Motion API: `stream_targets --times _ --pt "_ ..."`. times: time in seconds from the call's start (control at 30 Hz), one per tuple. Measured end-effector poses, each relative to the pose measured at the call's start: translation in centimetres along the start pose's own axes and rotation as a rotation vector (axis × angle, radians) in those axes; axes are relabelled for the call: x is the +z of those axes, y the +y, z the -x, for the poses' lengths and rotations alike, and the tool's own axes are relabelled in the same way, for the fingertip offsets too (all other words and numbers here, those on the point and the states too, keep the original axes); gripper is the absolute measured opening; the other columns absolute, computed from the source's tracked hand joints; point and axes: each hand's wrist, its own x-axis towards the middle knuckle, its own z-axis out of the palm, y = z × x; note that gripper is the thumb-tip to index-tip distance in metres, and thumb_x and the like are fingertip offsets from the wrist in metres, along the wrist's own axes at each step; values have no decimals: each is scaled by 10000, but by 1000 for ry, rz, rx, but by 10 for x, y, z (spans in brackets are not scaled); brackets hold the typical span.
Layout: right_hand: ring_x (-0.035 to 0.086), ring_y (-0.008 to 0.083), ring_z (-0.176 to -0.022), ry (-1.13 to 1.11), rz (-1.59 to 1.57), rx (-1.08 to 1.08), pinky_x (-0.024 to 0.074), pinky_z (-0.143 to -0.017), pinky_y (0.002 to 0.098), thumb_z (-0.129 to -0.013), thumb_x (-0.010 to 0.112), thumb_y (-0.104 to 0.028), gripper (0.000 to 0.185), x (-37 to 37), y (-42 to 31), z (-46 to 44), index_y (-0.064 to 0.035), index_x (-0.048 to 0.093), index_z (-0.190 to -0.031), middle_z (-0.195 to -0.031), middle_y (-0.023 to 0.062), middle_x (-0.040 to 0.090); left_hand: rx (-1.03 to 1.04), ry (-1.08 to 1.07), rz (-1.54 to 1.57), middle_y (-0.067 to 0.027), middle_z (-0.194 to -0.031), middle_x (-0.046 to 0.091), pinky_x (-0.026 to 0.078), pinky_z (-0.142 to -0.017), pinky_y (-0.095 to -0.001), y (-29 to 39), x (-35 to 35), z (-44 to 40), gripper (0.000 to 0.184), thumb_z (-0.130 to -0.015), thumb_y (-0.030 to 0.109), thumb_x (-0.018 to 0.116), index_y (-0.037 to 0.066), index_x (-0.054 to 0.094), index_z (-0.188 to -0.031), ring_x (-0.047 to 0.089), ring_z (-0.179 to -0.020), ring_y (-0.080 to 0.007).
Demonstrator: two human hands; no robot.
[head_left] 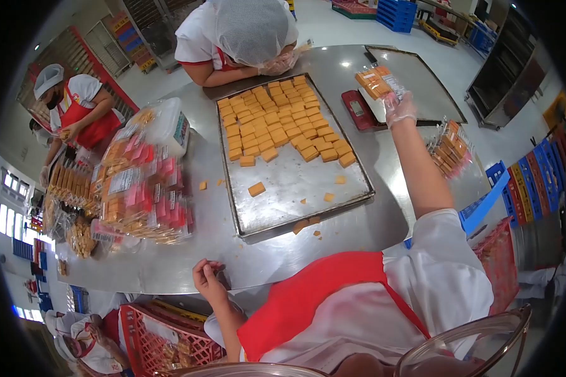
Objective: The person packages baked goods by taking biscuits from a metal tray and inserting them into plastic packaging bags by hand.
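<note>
My right hand [399, 110], in a clear plastic glove, grips a clear labelled pack of biscuits [374, 81] at its near end. The pack is over a red digital scale [356, 110]; whether it touches the scale I cannot tell. At the table's near edge rests my left hand [209, 278], its fingers loosely bent and apart, with nothing in it. Between the hands lies a large metal baking tray [264, 213] with rows of square golden biscuits [270, 122] in its far part. One loose biscuit [256, 189] sits in the near part, among broken bits.
Filled biscuit packs [148, 195] are piled at left beside a white plastic tub [175, 129]. More packs [449, 149] lie at right. Another tray [434, 81] is behind the scale. Across the table a hairnetted co-worker [251, 38] leans on it. Crumbs [317, 234] lie near the tray.
</note>
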Motion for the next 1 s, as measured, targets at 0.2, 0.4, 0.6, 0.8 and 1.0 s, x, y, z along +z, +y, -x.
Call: stream_targets --times 0.2,0.4,0.6,0.8,1.0 --pt "471 172 -619 -96 215 62 421 -493 279 -889 372 -386 381 -62 -3 5 -24 470 -955 -817 89 491 10 18 -73 -82 -792 535 453 -670 -276 3 5 3 137 -864 98 453 13 480 -969 522 -698 -146" --pt "413 138 -487 -219 594 0 325 -430 272 -877 343 -469 433 -134 7 57 -93 454 -693 -569 22 397 11 52 -24 -78 -795 534 454 -670 -281 2 6 2 148 -867 113 456 21 472 -981 518 -691 -147" --pt "414 143 -475 -216 330 93 337 -445 275 -855 388 -489 423 -135 -7 57 -96 447 -710 -580 24 422 12 -22 -72 -79 -779 540 457 -660 -281 -2 1 -2 156 -865 132 471 21 473 -976 528 -684 -150" --pt "417 136 -505 -188 255 89 332 -450 267 -845 464 -423 342 -140 -14 51 -98 448 -739 -600 23 412 3 -26 -54 -83 -762 543 461 -654 -284 -4 -5 -1 161 -862 132 480 15 473 -972 532 -678 -153" --pt "417 132 -544 -198 354 71 341 -470 254 -847 483 -256 171 -134 -17 56 -91 436 -847 -682 24 403 17 -50 66 -81 -761 544 462 -651 -288 -2 -8 2 173 -855 144 498 25 477 -979 534 -686 -155"
